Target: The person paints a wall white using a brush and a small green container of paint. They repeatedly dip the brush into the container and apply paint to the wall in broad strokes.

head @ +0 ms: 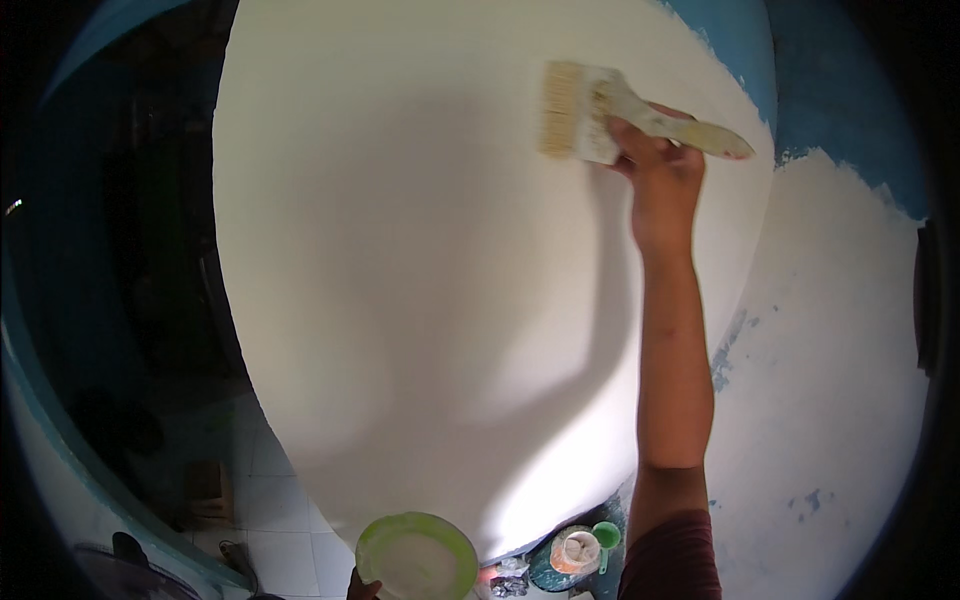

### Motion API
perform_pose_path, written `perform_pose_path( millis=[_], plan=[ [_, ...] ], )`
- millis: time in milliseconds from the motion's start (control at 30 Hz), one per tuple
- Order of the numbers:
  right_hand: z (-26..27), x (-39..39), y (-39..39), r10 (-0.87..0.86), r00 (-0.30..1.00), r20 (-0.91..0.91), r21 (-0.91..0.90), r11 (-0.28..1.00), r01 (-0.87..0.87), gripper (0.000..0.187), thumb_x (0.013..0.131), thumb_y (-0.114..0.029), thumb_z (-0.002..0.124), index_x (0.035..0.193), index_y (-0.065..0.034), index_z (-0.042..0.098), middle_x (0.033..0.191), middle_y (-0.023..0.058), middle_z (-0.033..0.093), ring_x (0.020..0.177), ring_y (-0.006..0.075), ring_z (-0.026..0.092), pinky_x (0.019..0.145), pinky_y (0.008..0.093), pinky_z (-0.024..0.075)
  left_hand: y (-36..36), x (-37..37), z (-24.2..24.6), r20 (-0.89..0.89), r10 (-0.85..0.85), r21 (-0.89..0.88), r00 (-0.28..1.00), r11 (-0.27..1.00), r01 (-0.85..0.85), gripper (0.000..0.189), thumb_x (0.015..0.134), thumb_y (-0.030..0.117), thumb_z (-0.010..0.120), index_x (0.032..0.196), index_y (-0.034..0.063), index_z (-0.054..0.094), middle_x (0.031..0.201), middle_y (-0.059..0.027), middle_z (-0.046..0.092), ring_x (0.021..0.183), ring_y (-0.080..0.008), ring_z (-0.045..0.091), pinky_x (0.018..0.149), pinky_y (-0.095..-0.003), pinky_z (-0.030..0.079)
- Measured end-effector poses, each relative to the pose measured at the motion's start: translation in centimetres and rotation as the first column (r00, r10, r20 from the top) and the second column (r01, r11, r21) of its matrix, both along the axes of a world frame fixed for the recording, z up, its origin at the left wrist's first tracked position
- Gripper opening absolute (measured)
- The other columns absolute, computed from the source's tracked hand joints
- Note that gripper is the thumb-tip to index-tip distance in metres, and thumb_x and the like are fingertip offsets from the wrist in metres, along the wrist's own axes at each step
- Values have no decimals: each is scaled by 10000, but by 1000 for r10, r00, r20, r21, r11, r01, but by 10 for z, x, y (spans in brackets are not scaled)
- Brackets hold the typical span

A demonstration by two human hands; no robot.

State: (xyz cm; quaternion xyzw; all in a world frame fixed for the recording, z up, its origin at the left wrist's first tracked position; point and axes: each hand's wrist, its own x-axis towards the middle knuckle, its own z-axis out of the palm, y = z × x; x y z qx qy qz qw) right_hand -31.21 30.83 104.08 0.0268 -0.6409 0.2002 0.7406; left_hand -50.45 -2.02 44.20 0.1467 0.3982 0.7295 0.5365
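My right hand grips a wide paintbrush near its ferrule, the handle pointing right and the pale bristles turned left. The brush lies over a white-coated wall; whether the bristles touch it I cannot tell. At the bottom, my left hand holds the rim of a green bowl with whitish paint or paste in it. Most of the left hand is out of view.
Blue paint shows at the upper right, beyond ragged white edges. Below, a container of white material stands beside a green scoop and plastic wrapping. A dark doorway and tiled floor lie left.
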Motion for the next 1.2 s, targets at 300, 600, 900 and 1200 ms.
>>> perform_pose_path(
  millis=[300, 600, 900, 1200],
  plan=[
    [11, 94, 57, -786, 564, -254, -43, 592, 805, 355, 841, -148, 722, 1167, -30, 646, 1021, 159, 721, 924, 237, 716, 694, 365, 578, -3, -13, 4, 17, -18, -66, 1000, 998, 19, 665, 907, 53, 556, 1520, 96, 302, 1461, -148, 439, 1339, -322, 450, 1095, -468, 428],
    [2, -68, -51, -600, 793, -108, 633, 573, 520, 274, 820, 65, 715, 1074, -9, 643, 851, 67, 675, 675, 123, 664, 547, 241, 518, 11, -6, 5, 10, -46, -77, 999, 996, 47, 672, 901, 47, 556, 1521, 98, 302, 1459, -148, 442, 1338, -323, 452, 1094, -465, 429],
    [-15, -15, -16, -340, 932, 123, 342, 896, 282, 313, 892, 10, 676, 1176, 37, 547, 938, 119, 690, 808, 135, 670, 715, 259, 536, 31, 27, 7, -14, -61, -83, 998, 995, 59, 679, 896, 41, 557, 1523, 99, 302, 1458, -148, 446, 1337, -324, 453, 1094, -462, 430],
    [23, 206, 149, -591, 767, -250, 44, 785, 618, 356, 887, -21, 693, 1207, 47, 551, 1103, 135, 668, 957, 186, 668, 779, 290, 553, 56, 102, 0, -7, -22, -60, 1000, 998, 22, 681, 888, 27, 549, 1521, 99, 306, 1450, -153, 455, 1333, -326, 459, 1092, -456, 434]
  ],
)
